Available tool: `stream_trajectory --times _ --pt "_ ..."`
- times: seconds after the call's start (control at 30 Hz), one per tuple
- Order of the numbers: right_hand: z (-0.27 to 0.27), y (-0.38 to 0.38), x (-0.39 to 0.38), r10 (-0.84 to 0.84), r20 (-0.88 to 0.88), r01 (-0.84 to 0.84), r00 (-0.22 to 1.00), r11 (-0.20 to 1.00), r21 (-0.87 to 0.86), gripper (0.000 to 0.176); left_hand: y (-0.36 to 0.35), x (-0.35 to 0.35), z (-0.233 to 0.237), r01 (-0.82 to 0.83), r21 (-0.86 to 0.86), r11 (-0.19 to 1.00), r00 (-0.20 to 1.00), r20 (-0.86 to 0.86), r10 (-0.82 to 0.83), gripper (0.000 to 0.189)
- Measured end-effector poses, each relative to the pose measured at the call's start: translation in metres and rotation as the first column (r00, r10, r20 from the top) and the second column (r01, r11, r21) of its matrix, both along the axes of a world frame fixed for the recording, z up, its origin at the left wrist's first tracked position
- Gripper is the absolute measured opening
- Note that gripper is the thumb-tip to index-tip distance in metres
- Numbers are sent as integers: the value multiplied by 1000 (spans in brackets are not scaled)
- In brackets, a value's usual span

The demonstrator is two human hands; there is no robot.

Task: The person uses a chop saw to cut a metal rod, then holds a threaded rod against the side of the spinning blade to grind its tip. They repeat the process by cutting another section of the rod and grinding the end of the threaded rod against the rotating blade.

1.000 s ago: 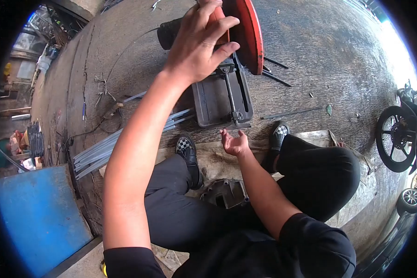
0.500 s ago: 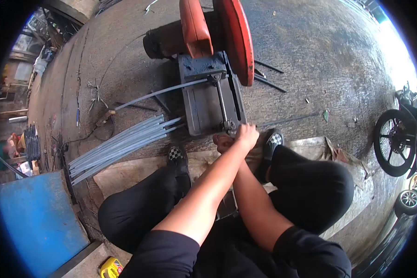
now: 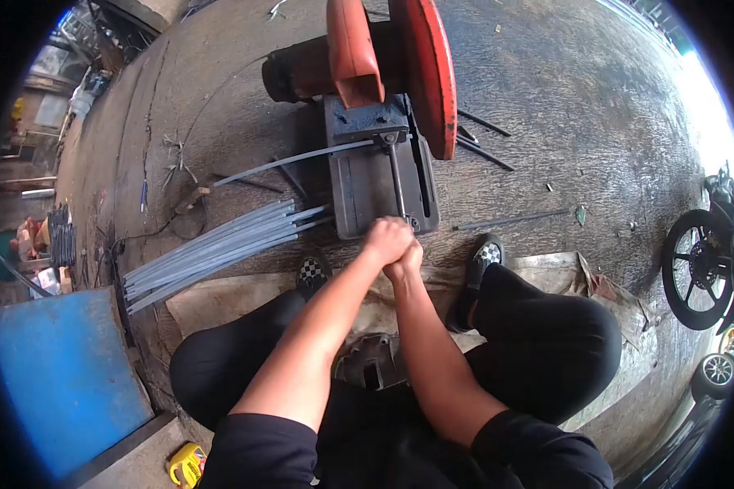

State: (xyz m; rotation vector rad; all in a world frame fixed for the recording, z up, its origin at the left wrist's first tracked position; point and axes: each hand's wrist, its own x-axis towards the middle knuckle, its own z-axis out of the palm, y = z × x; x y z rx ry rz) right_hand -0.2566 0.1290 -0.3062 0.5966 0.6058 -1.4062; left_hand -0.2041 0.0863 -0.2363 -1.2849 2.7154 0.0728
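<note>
A chop saw with a red blade guard (image 3: 437, 81) and a grey steel base (image 3: 359, 191) stands on the floor before me. Its vise screw (image 3: 398, 179) runs toward me, and a long grey rod (image 3: 294, 160) reaches into the clamp from the left. My left hand (image 3: 387, 238) is closed at the near end of the screw, around the vise handle, which the fingers mostly hide. Just below and to its right, touching it, my right hand (image 3: 406, 259) is also closed on the handle.
Left of the saw lies a bundle of grey rods (image 3: 220, 253). Dark offcuts (image 3: 485, 153) and a thin bar (image 3: 514, 219) are on the floor to the right. A blue panel (image 3: 65, 375), a yellow container (image 3: 187, 464) and a motorcycle wheel (image 3: 697, 269) sit at the edges.
My forearms were crossed, with the left hand to the right of the right one. Now they are uncrossed: the left hand has swung left and the right hand slightly right.
</note>
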Motion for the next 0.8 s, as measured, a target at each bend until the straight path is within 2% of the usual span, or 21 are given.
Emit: stream_trajectory --times 0.07,0.1,0.13,0.17,0.2,0.23,0.27,0.3,0.33,0.37,0.4,0.47,0.5,0.53,0.6,0.63,0.67,0.7,0.73,0.77,0.8 --pt "-10 -9 -1 79 -112 -27 991 913 407 23 17 35 -8 -243 -13 970 970 -15 243 13" --pt "14 -11 -6 164 -186 -48 969 860 508 13 30 50 -16 -455 24 890 882 -122 454 27" --pt "23 -14 -3 286 -383 16 879 783 622 15 33 56 -12 -455 23 890 882 -125 455 27" --pt "11 -3 5 347 -712 71 611 871 485 17 37 59 -6 -714 169 680 666 -139 733 28" --pt "-1 16 15 314 -919 60 237 940 336 20 42 59 -2 -868 314 384 374 -94 922 30" --pt "34 31 31 246 -959 116 -139 966 231 25 39 56 -1 -884 371 285 260 -117 958 36" --pt "28 54 27 303 -934 -242 -191 907 344 25 30 50 -1 -884 431 182 138 -131 982 41" --pt "34 61 27 445 -891 -289 -93 844 452 26 26 50 -6 -834 514 200 118 -188 975 42" --pt "42 64 32 575 -818 -346 5 769 538 27 23 50 -11 -800 533 275 173 -234 957 41" --pt "24 62 38 516 -836 -136 186 857 498 27 25 47 -9 -742 573 348 223 -279 934 41" --pt "5 56 36 510 -840 -129 183 860 494 27 27 45 -8 -679 605 416 267 -323 908 41" --pt "-3 41 25 166 -938 241 303 939 244 24 34 37 -21 -641 630 439 329 -292 898 43" --pt "-1 40 7 237 -896 -25 375 969 245 35 35 33 -31 -613 656 440 320 -304 897 47" --pt "4 35 -9 421 -790 -237 446 907 349 34 36 25 -17 -627 673 392 305 -251 919 53" --pt "32 22 -18 271 -464 -126 843 939 321 26 38 14 -9 -651 667 361 283 -228 932 57" --pt "35 17 -16 275 -620 -67 735 939 337 27 36 9 -10 -645 673 362 284 -229 931 57" --pt "21 21 -9 403 -884 -77 237 915 397 35 33 8 -11 -705 637 311 216 -225 950 58" --pt "7 33 1 394 -919 -215 36 901 378 37 31 9 -11 -761 597 252 145 -222 964 59" --pt "-1 51 12 343 -926 -352 -159 856 378 39 29 16 -10 -762 598 248 143 -218 965 59" --pt "23 66 19 313 -805 -549 -503 604 578 33 28 30 -9 -802 566 188 45 -257 965 58" --pt "48 79 26 133 -629 -579 -766 281 765 29 28 45 -8 -836 535 125 -50 -300 953 57"
